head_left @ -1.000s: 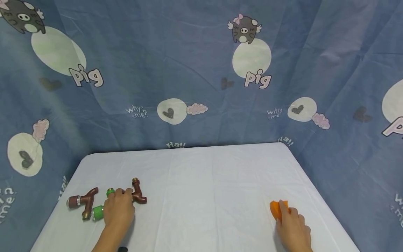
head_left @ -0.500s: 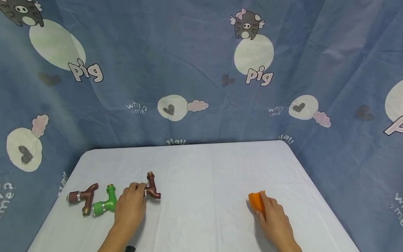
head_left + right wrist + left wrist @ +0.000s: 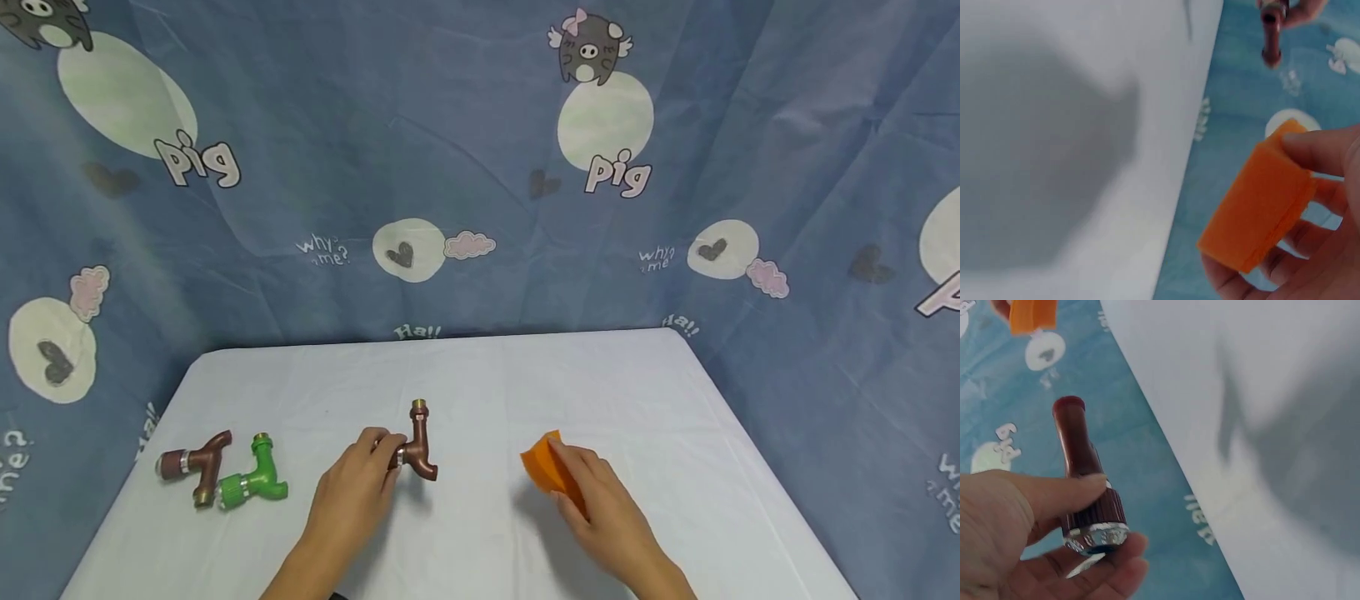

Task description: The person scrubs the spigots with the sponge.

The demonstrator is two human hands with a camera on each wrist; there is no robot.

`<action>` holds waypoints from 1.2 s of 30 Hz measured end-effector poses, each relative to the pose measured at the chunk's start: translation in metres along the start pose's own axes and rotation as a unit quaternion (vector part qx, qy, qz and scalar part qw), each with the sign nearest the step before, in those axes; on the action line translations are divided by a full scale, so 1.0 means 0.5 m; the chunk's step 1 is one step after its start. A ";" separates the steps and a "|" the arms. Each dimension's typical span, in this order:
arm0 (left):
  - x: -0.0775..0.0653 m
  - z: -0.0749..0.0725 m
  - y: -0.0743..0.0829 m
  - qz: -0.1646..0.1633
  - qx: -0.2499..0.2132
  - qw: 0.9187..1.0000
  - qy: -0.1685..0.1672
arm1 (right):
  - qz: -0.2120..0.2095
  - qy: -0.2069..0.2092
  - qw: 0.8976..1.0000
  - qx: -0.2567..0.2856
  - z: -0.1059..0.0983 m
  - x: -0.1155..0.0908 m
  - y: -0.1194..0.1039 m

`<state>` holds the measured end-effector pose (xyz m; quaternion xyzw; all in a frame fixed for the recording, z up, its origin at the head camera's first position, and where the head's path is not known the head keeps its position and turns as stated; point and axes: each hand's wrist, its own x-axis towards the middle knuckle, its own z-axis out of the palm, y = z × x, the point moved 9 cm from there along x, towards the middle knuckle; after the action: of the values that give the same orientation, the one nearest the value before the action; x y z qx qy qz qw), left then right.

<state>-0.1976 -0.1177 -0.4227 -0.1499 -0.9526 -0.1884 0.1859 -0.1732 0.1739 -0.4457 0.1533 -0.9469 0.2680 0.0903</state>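
My left hand (image 3: 358, 483) grips a brown faucet (image 3: 420, 446) by its ribbed handle, lifted above the table with its brass threaded end pointing away. In the left wrist view, the thumb lies across the faucet (image 3: 1079, 444) and the fingers curl beneath its silver-rimmed knob. My right hand (image 3: 603, 508) holds a folded orange cloth (image 3: 551, 467) off the table, to the right of the faucet. Thumb and fingers pinch the orange cloth (image 3: 1260, 197) in the right wrist view. The faucet and the cloth are apart.
On the left of the white table (image 3: 480, 392) lie a second brown faucet (image 3: 201, 467) and a green faucet (image 3: 258, 479), close together. A blue patterned curtain (image 3: 480, 167) hangs behind and beside the table.
My left hand has carried the brown faucet rightward and up from beside the green one, which now shows fully. My right hand has brought the orange cloth leftward, nearer the faucet.
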 end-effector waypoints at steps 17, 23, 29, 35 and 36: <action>-0.019 0.015 0.096 0.117 -0.116 0.986 -0.025 | -0.292 0.020 0.956 0.000 0.020 -0.001 -0.196; -0.024 0.018 0.107 0.153 -0.157 0.975 -0.039 | -0.297 0.046 0.954 0.005 0.009 0.004 -0.193; -0.025 0.007 0.107 0.173 -0.186 0.967 -0.019 | -0.234 0.066 0.970 0.003 0.000 0.024 -0.146; -0.022 0.011 0.104 0.173 -0.216 0.961 -0.027 | -0.160 0.085 0.983 -0.010 -0.016 0.035 -0.093; -0.021 0.012 0.103 0.170 -0.223 0.959 -0.029 | -0.158 0.089 0.983 -0.006 -0.019 0.033 -0.091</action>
<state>-0.1715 -0.0720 -0.4164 -0.3530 -0.8519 -0.3567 0.1494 -0.1727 0.1381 -0.4119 0.2762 -0.9005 0.2567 0.2165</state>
